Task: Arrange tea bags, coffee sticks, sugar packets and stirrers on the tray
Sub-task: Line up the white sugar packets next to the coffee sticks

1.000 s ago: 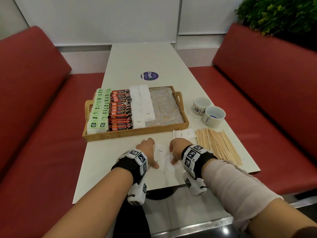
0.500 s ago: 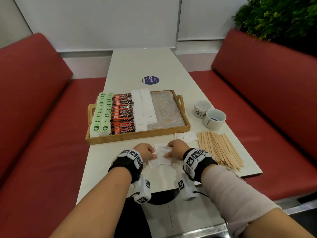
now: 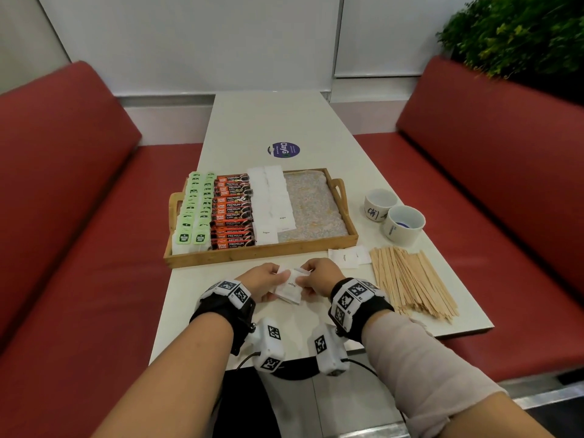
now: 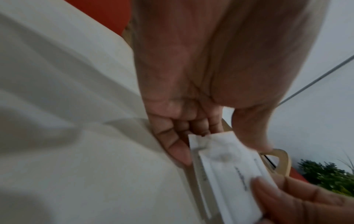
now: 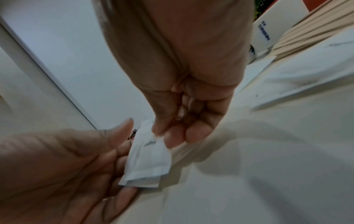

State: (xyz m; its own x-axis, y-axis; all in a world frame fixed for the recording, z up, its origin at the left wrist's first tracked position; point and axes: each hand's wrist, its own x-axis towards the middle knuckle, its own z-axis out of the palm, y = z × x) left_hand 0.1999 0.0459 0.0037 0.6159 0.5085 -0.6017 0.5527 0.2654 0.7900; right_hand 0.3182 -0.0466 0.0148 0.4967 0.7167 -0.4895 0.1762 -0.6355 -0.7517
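Head view: both hands, left (image 3: 264, 281) and right (image 3: 319, 279), fingers pinching a loose stack of sugar packets (image 3: 289, 287) at 6 o'clock of the tray (image 3: 262, 256); risk: uneven pinch fans the stack, packets slipping onto table.

Tray (image 3: 262, 255) at mid-worktop (image 3: 271, 121), holding, left to right, tea bags (image 3: 193, 213), coffee sticks (image 3: 233, 213) and sugar packets (image 3: 271, 197). Right of the tray: two cups (image 3: 395, 216); before them, stirrers (image 3: 410, 279). Between tray and stirrers, loose packets (image 3: 349, 257). Before the tray, both hands, left (image 3: 262, 279) and right (image 3: 319, 276), hold a packet stack (image 3: 289, 289).
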